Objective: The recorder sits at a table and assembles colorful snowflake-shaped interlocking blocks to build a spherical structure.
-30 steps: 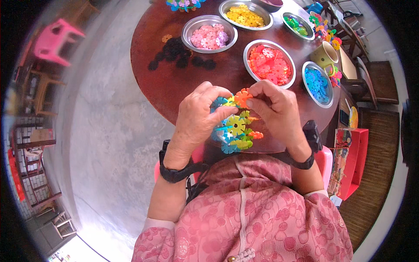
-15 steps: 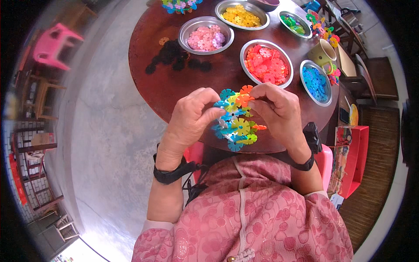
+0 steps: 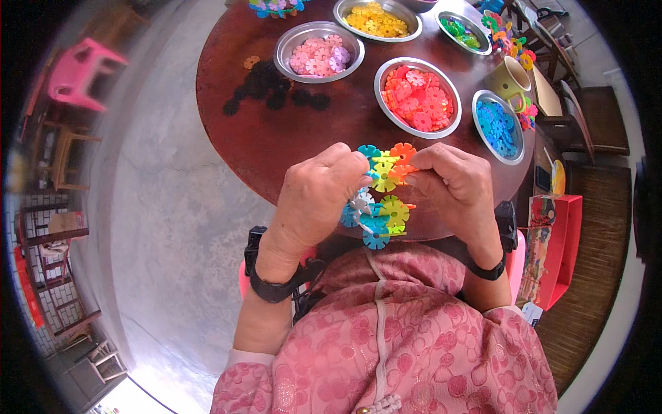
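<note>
Notched flower-disc assembly (image 3: 383,178), prob. light, stiffish, weak at slots, is held over tabletop (image 3: 234,148) near edge, pinched on opp. sides by L hand (image 3: 317,190) & R hand (image 3: 460,183), disc rims best gripped.

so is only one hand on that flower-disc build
No, the left hand grips the left side of the flower-disc build while the right hand holds the orange discs on its right side.

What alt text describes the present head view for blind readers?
A person's left hand and right hand hold a cluster of interlocked blue, yellow-green and orange notched discs. Beyond, a brown table bears metal bowls of loose discs.
</note>
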`<action>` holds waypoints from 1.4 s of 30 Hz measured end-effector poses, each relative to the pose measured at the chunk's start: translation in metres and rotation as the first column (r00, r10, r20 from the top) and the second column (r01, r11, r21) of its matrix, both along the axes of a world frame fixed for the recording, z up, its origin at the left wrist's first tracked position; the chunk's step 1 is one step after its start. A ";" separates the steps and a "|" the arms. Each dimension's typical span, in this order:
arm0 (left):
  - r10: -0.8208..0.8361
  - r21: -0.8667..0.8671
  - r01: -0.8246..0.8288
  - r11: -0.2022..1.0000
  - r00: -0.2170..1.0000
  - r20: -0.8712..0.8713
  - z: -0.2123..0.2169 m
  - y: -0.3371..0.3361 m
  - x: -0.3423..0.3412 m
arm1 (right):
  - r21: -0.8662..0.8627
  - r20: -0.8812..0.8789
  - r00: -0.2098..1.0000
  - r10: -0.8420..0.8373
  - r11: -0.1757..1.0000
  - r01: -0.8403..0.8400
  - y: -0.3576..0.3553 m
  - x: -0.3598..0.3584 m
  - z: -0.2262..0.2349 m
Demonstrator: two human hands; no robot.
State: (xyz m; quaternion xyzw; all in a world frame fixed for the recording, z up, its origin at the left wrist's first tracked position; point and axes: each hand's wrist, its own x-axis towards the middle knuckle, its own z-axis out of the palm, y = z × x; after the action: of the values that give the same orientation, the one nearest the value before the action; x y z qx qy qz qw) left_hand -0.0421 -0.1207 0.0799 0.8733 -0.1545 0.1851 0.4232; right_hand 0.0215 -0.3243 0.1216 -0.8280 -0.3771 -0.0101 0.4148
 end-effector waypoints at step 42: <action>0.306 -0.035 -0.348 0.937 0.864 -0.399 -0.030 0.027 0.007 | -0.111 0.325 0.923 -0.205 0.961 0.253 -0.025 0.127 -0.036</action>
State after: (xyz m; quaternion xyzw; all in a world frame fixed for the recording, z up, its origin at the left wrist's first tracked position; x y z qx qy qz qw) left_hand -0.0351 -0.0937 0.0500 0.8824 0.0927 0.0859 0.4533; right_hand 0.1483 -0.3490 0.0857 -0.8835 -0.3377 -0.1600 0.2824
